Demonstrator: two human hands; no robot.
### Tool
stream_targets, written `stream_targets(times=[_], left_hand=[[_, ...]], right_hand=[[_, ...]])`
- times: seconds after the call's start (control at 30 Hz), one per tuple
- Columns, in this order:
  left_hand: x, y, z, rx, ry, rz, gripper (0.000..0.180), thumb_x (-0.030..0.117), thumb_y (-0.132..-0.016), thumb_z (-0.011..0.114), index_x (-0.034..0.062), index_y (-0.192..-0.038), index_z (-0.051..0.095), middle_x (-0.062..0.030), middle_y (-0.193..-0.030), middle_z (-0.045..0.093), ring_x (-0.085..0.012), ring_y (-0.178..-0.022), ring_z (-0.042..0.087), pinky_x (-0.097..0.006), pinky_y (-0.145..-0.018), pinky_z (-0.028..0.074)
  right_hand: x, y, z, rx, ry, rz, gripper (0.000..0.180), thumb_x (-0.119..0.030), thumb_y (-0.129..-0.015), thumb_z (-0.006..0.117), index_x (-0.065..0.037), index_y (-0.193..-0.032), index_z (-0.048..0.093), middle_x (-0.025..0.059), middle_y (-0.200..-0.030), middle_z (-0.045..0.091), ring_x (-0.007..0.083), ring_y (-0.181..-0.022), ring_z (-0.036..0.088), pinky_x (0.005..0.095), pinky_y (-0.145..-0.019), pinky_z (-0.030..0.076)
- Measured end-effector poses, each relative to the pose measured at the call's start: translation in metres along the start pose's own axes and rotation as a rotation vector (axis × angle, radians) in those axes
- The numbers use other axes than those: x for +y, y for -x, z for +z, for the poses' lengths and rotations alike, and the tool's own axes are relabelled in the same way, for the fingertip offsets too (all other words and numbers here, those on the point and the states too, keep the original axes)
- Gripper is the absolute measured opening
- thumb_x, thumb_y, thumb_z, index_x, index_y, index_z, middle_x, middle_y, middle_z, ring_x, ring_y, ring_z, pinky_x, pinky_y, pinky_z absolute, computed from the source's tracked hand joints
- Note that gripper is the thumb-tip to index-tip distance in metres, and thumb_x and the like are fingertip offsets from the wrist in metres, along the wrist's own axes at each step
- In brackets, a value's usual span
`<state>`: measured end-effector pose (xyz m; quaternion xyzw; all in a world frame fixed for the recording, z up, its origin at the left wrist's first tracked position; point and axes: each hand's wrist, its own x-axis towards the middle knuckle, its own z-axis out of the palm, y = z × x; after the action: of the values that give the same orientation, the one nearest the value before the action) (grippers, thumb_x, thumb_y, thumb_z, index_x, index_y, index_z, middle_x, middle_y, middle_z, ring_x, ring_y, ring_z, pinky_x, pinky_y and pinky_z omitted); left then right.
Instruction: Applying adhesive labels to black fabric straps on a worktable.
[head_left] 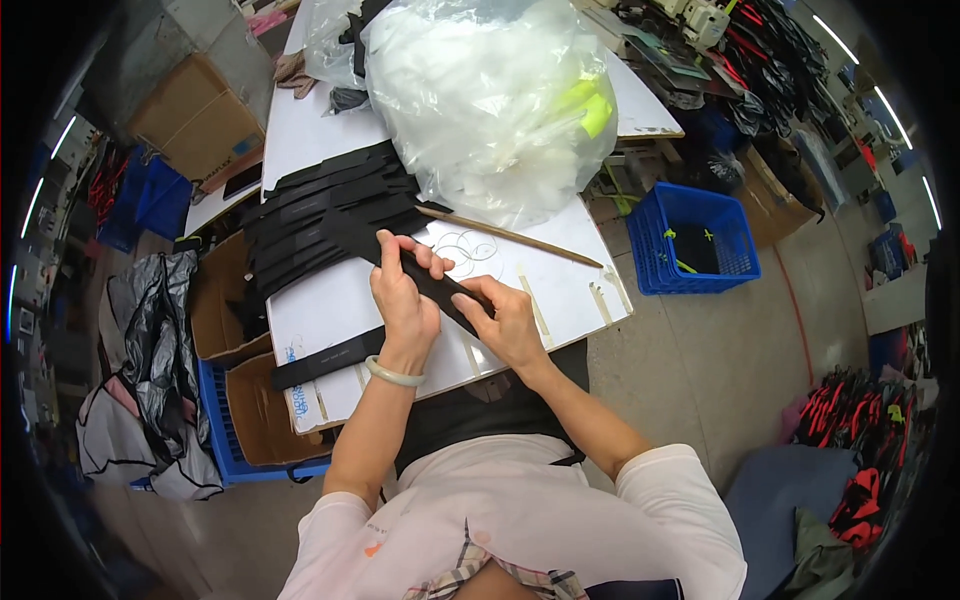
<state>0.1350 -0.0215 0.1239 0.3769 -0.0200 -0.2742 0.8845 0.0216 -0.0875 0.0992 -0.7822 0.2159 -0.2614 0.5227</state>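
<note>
A black fabric strip (436, 287) runs slantwise between my two hands over the white tabletop. My left hand (403, 295) grips it from the left, thumb pointing up and fingers curled around it. Lower down and to the right, my right hand (508, 322) pinches the strip near its lower end. Just beyond the left hand lies a pile of similar black strips (300, 225), laid overlapping; the far end of the held strip reaches toward it. One more black strip (330, 358) rests alone along the table's near left edge. A wooden stick (520, 238) lies beyond my right hand.
A big clear plastic bag of white stuffing (480, 90) covers the far part of the white table (585, 225). Right of it stands a blue crate (690, 285) on the floor. Open cardboard boxes (262, 405) and silvery-grey fabric (150, 350) crowd the left side.
</note>
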Motion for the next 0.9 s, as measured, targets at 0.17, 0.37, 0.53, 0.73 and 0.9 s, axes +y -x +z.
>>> stream_targets(times=[0.17,0.37,0.53,0.73,0.9], left_hand=[[-0.007,0.001,0.008,-0.105,-0.008,-0.022,0.036,0.037,-0.094,0.059,0.0029,-0.086,0.052,-0.0098,-0.073,0.059,-0.0228,-0.077,0.065,-0.039,-0.081,0.055],[-0.019,-0.007,-0.011,-0.045,-0.054,-0.112,0.045,0.043,-0.09,0.063,0.0004,-0.079,0.054,-0.0103,-0.071,0.059,-0.0218,-0.064,0.063,-0.043,-0.078,0.058],[-0.018,-0.005,0.002,-0.097,0.014,-0.138,0.047,0.047,-0.088,0.063,0.0007,-0.081,0.054,-0.0109,-0.076,0.06,-0.0221,-0.075,0.065,-0.038,-0.075,0.058],[-0.012,-0.016,-0.003,-0.128,-0.11,-0.059,0.037,0.036,-0.088,0.068,0.0037,-0.082,0.049,-0.01,-0.067,0.058,-0.0215,-0.058,0.063,-0.04,-0.07,0.059],[-0.002,-0.03,-0.014,0.15,-0.043,0.048,0.028,0.021,-0.091,0.066,0.0059,-0.077,0.047,-0.0075,-0.059,0.052,-0.0192,-0.045,0.054,-0.041,-0.057,0.058]], right_hand=[[0.001,-0.004,-0.012,0.084,0.028,-0.228,0.029,-0.012,-0.073,0.078,0.004,-0.094,0.065,0.0154,-0.079,0.066,0.027,-0.069,0.066,0.0319,-0.061,0.052],[0.015,-0.004,-0.006,0.067,0.078,-0.258,0.026,-0.01,-0.074,0.078,0.004,-0.094,0.068,0.0135,-0.081,0.069,0.0209,-0.067,0.067,0.03,-0.06,0.051],[0.014,-0.015,-0.014,-0.017,0.129,-0.273,0.031,-0.014,-0.073,0.078,0.005,-0.096,0.069,0.0152,-0.085,0.069,0.0251,-0.07,0.067,0.0324,-0.063,0.052],[0.011,-0.028,-0.01,-0.128,-0.086,-0.044,0.027,-0.011,-0.076,0.077,0.007,-0.094,0.069,0.0083,-0.076,0.068,0.012,-0.065,0.062,0.0258,-0.059,0.049],[0.056,-0.072,0.004,-0.033,-0.374,0.094,0.02,-0.01,-0.081,0.069,0.004,-0.096,0.07,0.0097,-0.078,0.069,0.0125,-0.07,0.062,0.0265,-0.065,0.048]])
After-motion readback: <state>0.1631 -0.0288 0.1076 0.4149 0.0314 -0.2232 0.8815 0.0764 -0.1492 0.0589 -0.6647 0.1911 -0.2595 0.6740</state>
